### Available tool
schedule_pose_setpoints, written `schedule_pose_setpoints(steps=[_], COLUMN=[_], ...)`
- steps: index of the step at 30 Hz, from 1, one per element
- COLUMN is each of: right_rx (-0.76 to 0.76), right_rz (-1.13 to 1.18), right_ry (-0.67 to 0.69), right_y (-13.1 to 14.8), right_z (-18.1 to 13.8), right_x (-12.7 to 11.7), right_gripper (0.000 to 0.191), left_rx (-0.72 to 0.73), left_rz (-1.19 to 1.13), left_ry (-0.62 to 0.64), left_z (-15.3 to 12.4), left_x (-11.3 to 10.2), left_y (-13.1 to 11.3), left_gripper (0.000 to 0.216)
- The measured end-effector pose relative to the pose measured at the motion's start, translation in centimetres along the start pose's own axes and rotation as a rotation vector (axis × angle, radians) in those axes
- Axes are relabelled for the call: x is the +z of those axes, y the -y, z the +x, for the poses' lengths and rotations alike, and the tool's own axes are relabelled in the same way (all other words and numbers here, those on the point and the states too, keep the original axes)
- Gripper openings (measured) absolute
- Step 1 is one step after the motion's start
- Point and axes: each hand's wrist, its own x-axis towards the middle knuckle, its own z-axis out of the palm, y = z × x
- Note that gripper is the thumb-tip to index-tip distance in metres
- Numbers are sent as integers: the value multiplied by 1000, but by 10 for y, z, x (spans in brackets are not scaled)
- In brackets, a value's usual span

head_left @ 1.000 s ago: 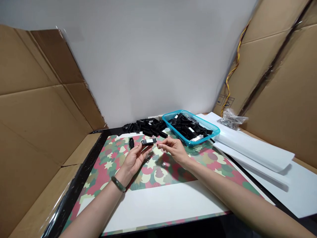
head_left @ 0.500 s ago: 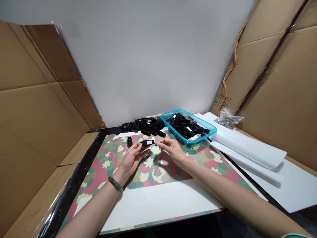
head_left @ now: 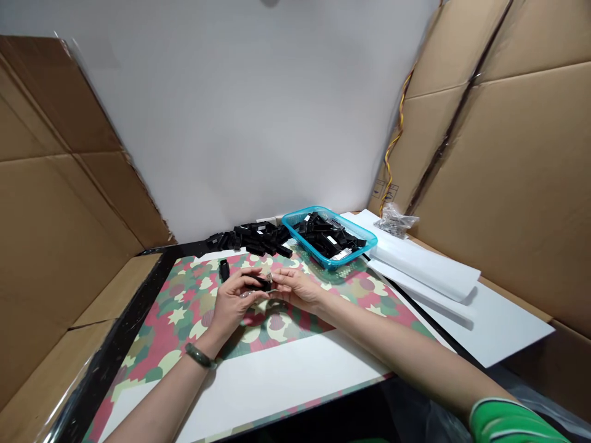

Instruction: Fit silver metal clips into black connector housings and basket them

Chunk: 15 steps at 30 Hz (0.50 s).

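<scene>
Where the view opens on the left, a cardboard sheet [head_left: 60,246] walls off the side of a patterned mat [head_left: 184,320], and one small black plastic block [head_left: 224,269] stands alone on the left of the mat. Just right of it, the left hand [head_left: 235,295], with a green stone bangle [head_left: 200,355] at its wrist, curls its fingers around a second black plastic block [head_left: 263,283], held between the two hands above the middle of the mat. The right hand [head_left: 298,290] comes in from the other side, its fingertips drawn together near the block's end, beside a tiny shiny metal bit [head_left: 268,278]. Whether they pinch that bit or only sit close, I cannot tell, because the fingers hide too much. A bit that small could slip from a loose or hurried grip and vanish among the mat's busy colours, and the block could twist free if the left fingers relax. The block looks dark and matte, with most of it covered. Along the far edge lies a pile of black blocks [head_left: 258,237], then a blue plastic basket [head_left: 355,231] filled with more. Farther right come white sheets [head_left: 425,264], a clear plastic bag [head_left: 394,221] of small metal parts, yellow wires [head_left: 397,123] against cardboard, and a green striped sleeve [head_left: 508,424] on the near right.
</scene>
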Motion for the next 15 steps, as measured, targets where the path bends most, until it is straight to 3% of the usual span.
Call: schedule_pose_setpoints(steps=[5,10,15], right_rx=[-122,-314,-350], right_rz=[-63,-355,-450], right_ry=[-112,-141,-163], right_y=[3,8,2], right_z=[6,1,-6], right_x=[-6,-2,9], right_gripper=[35,32,35], left_rx=[110,140,79], left_rz=[210,314,215], left_ry=[-15,-42,-128], left_z=[5,4,-3], left_x=[-7,-7,4], left_y=[7,12,11], left_gripper=[9,10,35])
